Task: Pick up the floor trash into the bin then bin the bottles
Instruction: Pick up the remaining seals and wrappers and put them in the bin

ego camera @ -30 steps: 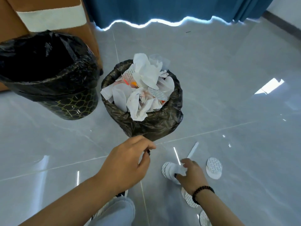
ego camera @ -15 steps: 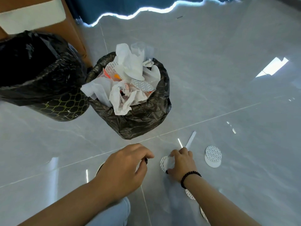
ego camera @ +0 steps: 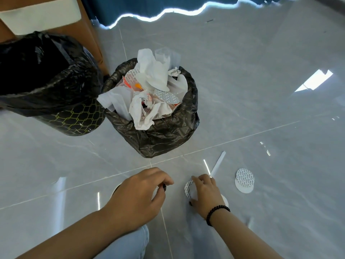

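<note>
- Bins first: on the far left stands a large bin [ego camera: 74, 118] with a black liner and a gold lattice pattern on its wall, set against a brown cabinet [ego camera: 87, 32].
- Just beside it, to its right, is the smaller bin [ego camera: 164, 135] lined with a dark bag, heaped above its rim with crumpled white paper [ego camera: 149, 109] and round printed seals.
- Near the bottom of the view my left hand [ego camera: 138, 195] hovers low over the grey tiled floor [ego camera: 261, 90], fingers curled in toward the thumb; I cannot tell whether anything is pinched between them.
- Below that hand my knee in light blue jeans [ego camera: 128, 243] shows.
- My right hand [ego camera: 205, 193], with a dark beaded bracelet [ego camera: 217, 212] at the wrist, is down on the floor with its fingers curled round a small stack of round white seals [ego camera: 189, 189], some of them printed with grey lines.
- A thin white paper strip [ego camera: 218, 162] lies on the floor just beyond that hand, slanting up to the right.
- Further right, apart from my fingers, two more round seals [ego camera: 244, 180] lie overlapping, the printed one on top.
- No bottles are in view.
</note>
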